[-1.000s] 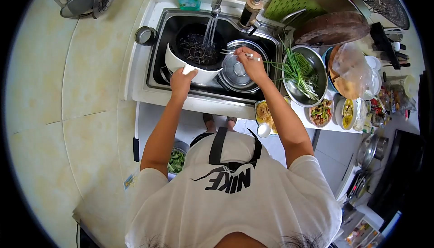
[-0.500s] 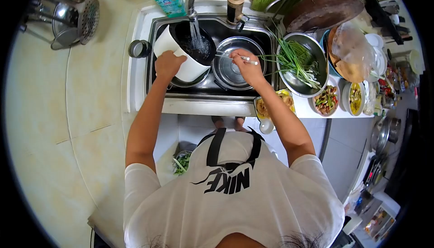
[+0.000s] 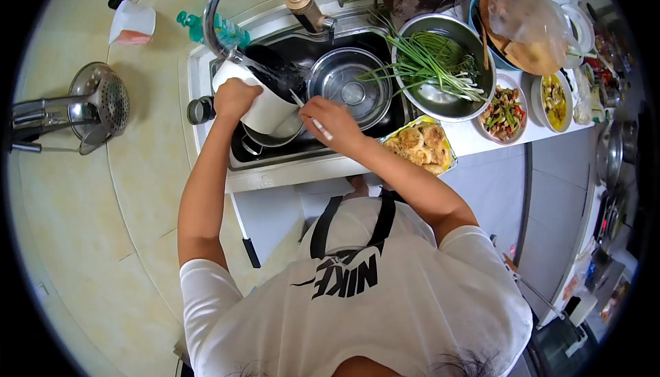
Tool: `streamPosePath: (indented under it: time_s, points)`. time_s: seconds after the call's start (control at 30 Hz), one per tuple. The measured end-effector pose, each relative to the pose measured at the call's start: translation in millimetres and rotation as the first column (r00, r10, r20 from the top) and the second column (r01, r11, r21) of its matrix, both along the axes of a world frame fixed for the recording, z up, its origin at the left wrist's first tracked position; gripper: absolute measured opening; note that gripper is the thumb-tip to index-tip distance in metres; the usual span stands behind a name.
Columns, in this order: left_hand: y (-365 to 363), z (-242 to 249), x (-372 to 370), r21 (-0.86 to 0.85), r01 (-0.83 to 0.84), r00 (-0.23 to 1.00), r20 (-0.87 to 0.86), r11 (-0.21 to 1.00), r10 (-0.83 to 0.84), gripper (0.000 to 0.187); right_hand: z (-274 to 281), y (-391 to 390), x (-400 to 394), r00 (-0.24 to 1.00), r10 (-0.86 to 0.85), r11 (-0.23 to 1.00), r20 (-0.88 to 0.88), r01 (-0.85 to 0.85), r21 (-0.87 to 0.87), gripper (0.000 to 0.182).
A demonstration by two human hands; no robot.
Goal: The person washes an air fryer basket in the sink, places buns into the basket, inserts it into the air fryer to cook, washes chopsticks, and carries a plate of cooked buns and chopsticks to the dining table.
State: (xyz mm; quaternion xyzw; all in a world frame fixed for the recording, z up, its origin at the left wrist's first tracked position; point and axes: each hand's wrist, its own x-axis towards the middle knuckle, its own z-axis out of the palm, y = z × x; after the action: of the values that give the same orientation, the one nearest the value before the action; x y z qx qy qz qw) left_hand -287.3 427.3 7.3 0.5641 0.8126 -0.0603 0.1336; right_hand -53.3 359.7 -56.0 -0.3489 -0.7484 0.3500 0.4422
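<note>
My left hand grips the rim of a white pot with a dark inside, tilted in the left half of the sink. Water from the curved faucet runs into the pot. A pair of chopsticks with white ends is in my closed right hand, close to the pot's right side. The chopstick tips are hard to make out against the pot. Under the tilted pot, part of a steel pan shows. To the right, a round steel basin sits in the sink.
A steel bowl of scallions stands right of the sink. Beside it are a tray of browned food and two dishes, one of mixed food. A soap bottle, small round tin and utensil holder stand left.
My right hand has moved left with the chopsticks, from over the steel basin to the pot's side. My left hand still grips the pot. The whole view has turned and shifted.
</note>
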Motion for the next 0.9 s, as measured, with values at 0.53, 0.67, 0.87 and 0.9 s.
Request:
streamPosePath:
  time_s: [0.53,0.67,0.87,0.9]
  points:
    - [14.7,20.1,27.3,-0.003,-0.009,0.997,-0.08,1.0,0.009,0.053,13.1,-0.3,18.4,0.978,0.088,0.98,0.191,-0.119,0.157,0.023]
    - [15.7,18.6,29.9,0.008,0.008,0.994,-0.11,1.0,-0.008,0.054,11.8,-1.1,19.4,0.969,0.1,0.967,0.227,-0.148,0.206,0.023]
    - [14.6,18.9,32.5,0.005,-0.003,0.993,-0.114,1.0,0.004,0.054,9.5,-2.7,17.7,0.967,0.096,0.963,0.236,-0.15,0.223,0.02]
    - [13.7,18.7,32.4,0.006,-0.005,0.993,-0.117,1.0,0.005,0.054,9.8,-3.3,18.0,0.966,0.098,0.963,0.239,-0.153,0.221,0.019]
